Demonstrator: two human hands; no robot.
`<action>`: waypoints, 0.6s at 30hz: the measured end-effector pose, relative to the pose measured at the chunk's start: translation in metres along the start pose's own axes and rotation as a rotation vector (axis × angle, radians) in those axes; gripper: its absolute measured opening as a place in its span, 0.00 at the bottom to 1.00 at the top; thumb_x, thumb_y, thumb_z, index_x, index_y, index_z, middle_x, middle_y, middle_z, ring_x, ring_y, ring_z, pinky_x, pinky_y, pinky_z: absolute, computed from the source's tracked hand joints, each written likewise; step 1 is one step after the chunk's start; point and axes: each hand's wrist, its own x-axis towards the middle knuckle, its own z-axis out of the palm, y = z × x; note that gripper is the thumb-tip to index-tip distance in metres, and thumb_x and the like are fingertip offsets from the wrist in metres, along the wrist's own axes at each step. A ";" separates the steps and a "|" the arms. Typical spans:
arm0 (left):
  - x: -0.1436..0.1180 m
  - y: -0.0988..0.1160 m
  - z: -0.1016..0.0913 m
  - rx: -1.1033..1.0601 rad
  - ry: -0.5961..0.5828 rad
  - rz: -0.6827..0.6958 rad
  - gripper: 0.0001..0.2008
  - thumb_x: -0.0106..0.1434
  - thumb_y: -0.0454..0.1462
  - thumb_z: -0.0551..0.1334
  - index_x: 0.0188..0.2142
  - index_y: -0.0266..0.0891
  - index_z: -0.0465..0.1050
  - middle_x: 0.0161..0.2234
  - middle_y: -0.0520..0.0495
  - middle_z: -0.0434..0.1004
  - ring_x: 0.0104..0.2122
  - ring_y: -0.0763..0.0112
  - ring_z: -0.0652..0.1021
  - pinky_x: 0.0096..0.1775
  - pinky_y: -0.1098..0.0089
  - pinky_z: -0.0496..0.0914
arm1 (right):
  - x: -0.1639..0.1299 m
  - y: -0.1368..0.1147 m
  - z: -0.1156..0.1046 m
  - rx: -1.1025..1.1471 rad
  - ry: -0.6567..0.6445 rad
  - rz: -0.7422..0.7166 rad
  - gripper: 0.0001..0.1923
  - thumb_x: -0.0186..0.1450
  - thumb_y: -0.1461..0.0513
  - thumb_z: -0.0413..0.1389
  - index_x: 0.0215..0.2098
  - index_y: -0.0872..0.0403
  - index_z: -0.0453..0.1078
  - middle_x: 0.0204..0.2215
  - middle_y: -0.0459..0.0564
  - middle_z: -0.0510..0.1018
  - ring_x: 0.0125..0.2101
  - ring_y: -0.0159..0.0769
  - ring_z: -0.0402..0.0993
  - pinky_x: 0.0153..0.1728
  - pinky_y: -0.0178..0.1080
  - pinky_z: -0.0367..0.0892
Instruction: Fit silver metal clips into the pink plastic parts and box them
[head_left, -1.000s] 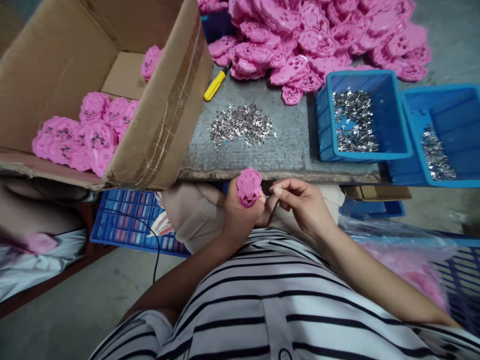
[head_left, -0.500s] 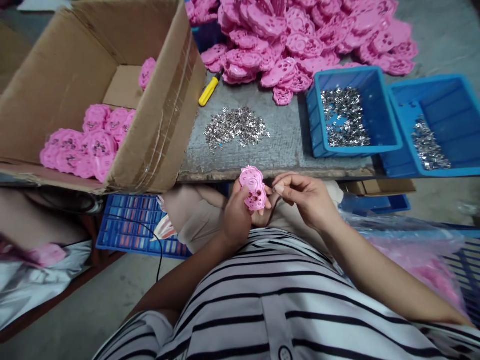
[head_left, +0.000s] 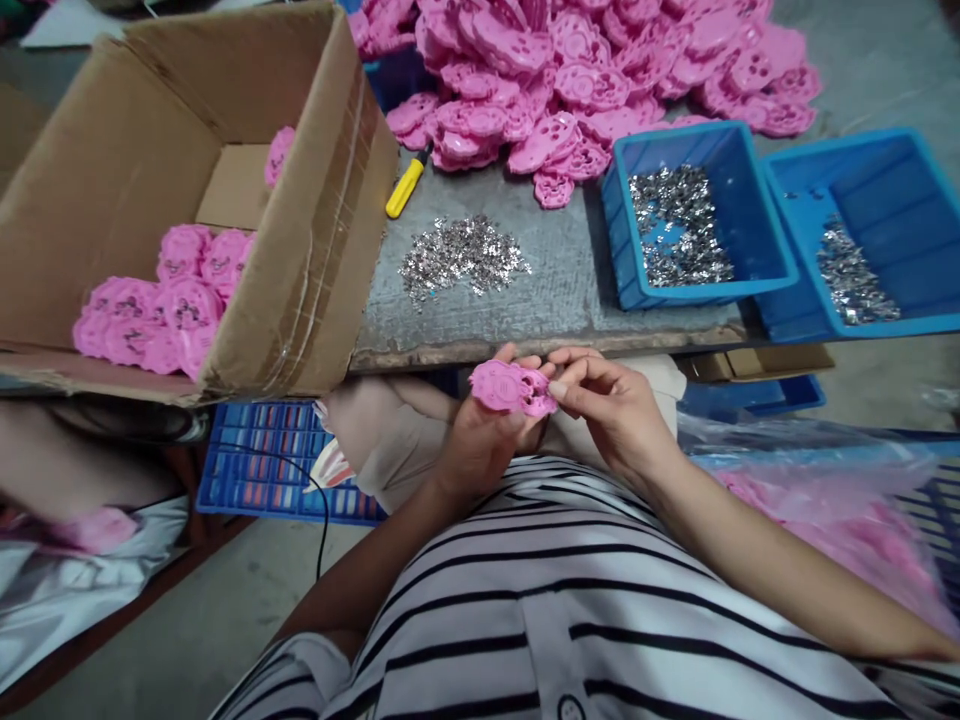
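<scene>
A pink moulded plastic piece point(head_left: 501, 385) with dark holes at its right end lies in my left hand point(head_left: 480, 440), fingers closed round it above my lap. My right hand point(head_left: 611, 400) is pinched at that right end, its thumb and forefinger by the holes. Whatever is between those fingertips is too small to make out. Beyond my hands, a heap of small shiny metal pieces point(head_left: 465, 255) is spread on the grey bench point(head_left: 570, 270).
On the left stands a cardboard box point(head_left: 315, 270) with several pink pieces inside. A yellow-handled tool point(head_left: 406, 188) lies by it. At the back is a large pile of pink pieces point(head_left: 570, 85). Two blue bins point(head_left: 709, 293) on the right hold metal pieces.
The pink piece has turned from upright to lying sideways, its holed end now facing right. My right hand, apart from it before, has come up against that end.
</scene>
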 end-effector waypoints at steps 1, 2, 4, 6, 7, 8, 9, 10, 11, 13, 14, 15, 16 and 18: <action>0.000 -0.002 0.000 0.009 0.003 0.013 0.33 0.46 0.41 0.74 0.52 0.51 0.66 0.53 0.48 0.71 0.57 0.60 0.70 0.58 0.58 0.64 | -0.001 0.000 0.000 0.000 0.001 -0.003 0.09 0.49 0.57 0.66 0.18 0.51 0.73 0.34 0.51 0.75 0.48 0.44 0.67 0.45 0.45 0.66; 0.000 -0.003 0.000 0.020 0.007 0.033 0.32 0.46 0.41 0.74 0.50 0.50 0.67 0.53 0.48 0.71 0.57 0.60 0.70 0.58 0.58 0.63 | -0.002 0.000 0.000 -0.002 0.003 -0.007 0.10 0.49 0.57 0.66 0.18 0.52 0.72 0.36 0.51 0.75 0.49 0.44 0.67 0.48 0.46 0.65; 0.001 -0.005 -0.001 0.053 0.013 0.086 0.29 0.47 0.40 0.74 0.48 0.49 0.68 0.52 0.48 0.72 0.57 0.61 0.70 0.59 0.59 0.62 | -0.003 0.001 0.001 -0.018 0.013 -0.015 0.11 0.50 0.56 0.66 0.18 0.52 0.72 0.39 0.52 0.75 0.51 0.45 0.67 0.52 0.47 0.62; 0.002 -0.007 -0.002 0.097 0.013 0.142 0.27 0.48 0.40 0.74 0.47 0.48 0.68 0.52 0.47 0.72 0.56 0.61 0.71 0.59 0.59 0.62 | -0.004 0.002 0.001 -0.047 0.019 -0.019 0.10 0.51 0.56 0.66 0.18 0.52 0.72 0.41 0.52 0.75 0.52 0.45 0.65 0.54 0.47 0.60; 0.002 -0.008 -0.002 0.121 0.012 0.166 0.27 0.48 0.40 0.73 0.46 0.47 0.68 0.52 0.47 0.72 0.56 0.61 0.71 0.59 0.59 0.62 | -0.005 0.003 0.001 -0.063 0.016 -0.018 0.10 0.51 0.56 0.66 0.19 0.52 0.73 0.42 0.52 0.74 0.53 0.45 0.65 0.54 0.47 0.60; 0.002 -0.009 -0.003 0.146 0.008 0.185 0.27 0.48 0.40 0.73 0.46 0.47 0.68 0.52 0.46 0.73 0.55 0.61 0.71 0.59 0.59 0.62 | -0.005 0.004 0.001 -0.076 0.009 -0.018 0.09 0.51 0.57 0.65 0.19 0.52 0.73 0.42 0.52 0.74 0.52 0.45 0.66 0.54 0.47 0.59; 0.002 -0.010 -0.004 0.167 0.001 0.200 0.26 0.49 0.40 0.73 0.46 0.46 0.68 0.52 0.46 0.73 0.55 0.61 0.71 0.59 0.59 0.62 | -0.005 0.005 0.001 -0.085 0.004 -0.021 0.09 0.51 0.57 0.65 0.19 0.52 0.73 0.43 0.52 0.74 0.52 0.44 0.66 0.54 0.47 0.59; 0.002 -0.011 -0.004 0.184 -0.008 0.214 0.25 0.50 0.40 0.72 0.46 0.46 0.67 0.52 0.46 0.73 0.56 0.61 0.71 0.59 0.58 0.62 | -0.006 0.006 0.001 -0.092 0.000 -0.025 0.08 0.51 0.58 0.65 0.19 0.52 0.73 0.43 0.52 0.75 0.51 0.44 0.67 0.55 0.47 0.59; 0.002 -0.012 -0.005 0.199 -0.016 0.227 0.25 0.51 0.40 0.72 0.46 0.46 0.67 0.52 0.45 0.72 0.56 0.62 0.70 0.59 0.58 0.61 | -0.006 0.006 0.001 -0.098 -0.001 -0.030 0.08 0.52 0.59 0.64 0.19 0.53 0.73 0.43 0.52 0.75 0.50 0.43 0.67 0.55 0.47 0.59; 0.001 -0.014 -0.006 0.222 -0.028 0.258 0.23 0.52 0.38 0.71 0.46 0.47 0.67 0.53 0.46 0.72 0.56 0.63 0.70 0.59 0.58 0.61 | -0.007 0.006 0.002 -0.111 -0.005 -0.036 0.08 0.52 0.60 0.64 0.19 0.53 0.72 0.43 0.52 0.75 0.50 0.43 0.67 0.55 0.47 0.58; 0.001 -0.015 -0.007 0.232 -0.030 0.276 0.23 0.52 0.38 0.71 0.46 0.47 0.67 0.53 0.46 0.72 0.56 0.63 0.70 0.59 0.58 0.60 | -0.007 0.006 0.002 -0.116 -0.009 -0.038 0.08 0.52 0.60 0.63 0.19 0.53 0.72 0.43 0.52 0.75 0.50 0.43 0.67 0.55 0.47 0.58; 0.001 -0.015 -0.007 0.241 -0.031 0.290 0.23 0.52 0.38 0.71 0.46 0.47 0.67 0.53 0.47 0.72 0.55 0.63 0.70 0.59 0.58 0.61 | -0.007 0.005 0.002 -0.120 -0.013 -0.038 0.08 0.52 0.60 0.63 0.19 0.53 0.72 0.43 0.52 0.75 0.50 0.43 0.67 0.55 0.47 0.58; 0.001 -0.016 -0.007 0.251 -0.032 0.300 0.23 0.51 0.38 0.72 0.45 0.47 0.67 0.52 0.47 0.72 0.55 0.63 0.70 0.59 0.58 0.61 | -0.008 0.005 0.002 -0.122 -0.015 -0.040 0.08 0.52 0.60 0.63 0.18 0.53 0.72 0.43 0.52 0.74 0.49 0.43 0.67 0.55 0.47 0.58; 0.001 -0.015 -0.007 0.264 -0.034 0.307 0.22 0.51 0.38 0.72 0.45 0.48 0.68 0.52 0.48 0.71 0.55 0.63 0.70 0.58 0.59 0.62 | -0.008 0.004 0.002 -0.118 -0.021 -0.039 0.08 0.52 0.61 0.63 0.18 0.53 0.72 0.42 0.52 0.74 0.49 0.42 0.68 0.55 0.46 0.58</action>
